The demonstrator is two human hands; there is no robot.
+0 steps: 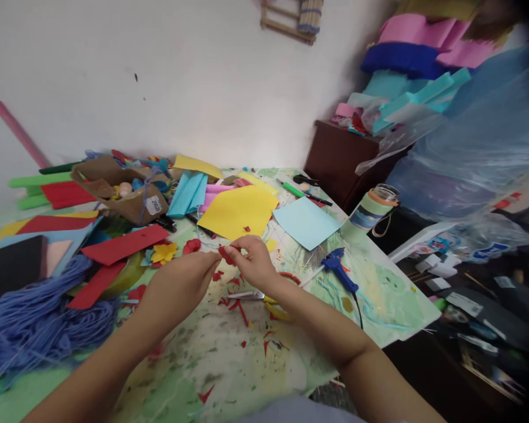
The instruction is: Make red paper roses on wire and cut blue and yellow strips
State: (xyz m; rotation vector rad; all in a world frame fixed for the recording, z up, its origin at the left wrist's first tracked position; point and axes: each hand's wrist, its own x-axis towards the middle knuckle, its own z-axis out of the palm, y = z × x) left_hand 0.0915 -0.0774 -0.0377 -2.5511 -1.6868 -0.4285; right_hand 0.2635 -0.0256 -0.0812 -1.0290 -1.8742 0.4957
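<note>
Red piece (228, 255) held above the worktop (233, 376), well in from its far edge.
Right hand (253, 261) pinches it; left hand's (187, 279) grip is unclear; likely shaping, next needing light, steady fingers.

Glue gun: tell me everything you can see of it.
The glue gun is blue and looks plastic. It lies on the table, with a white stick at its left end and a black cord running from its handle. Neither the left hand nor right hand touches it. Whether it is on cannot be told.
</note>
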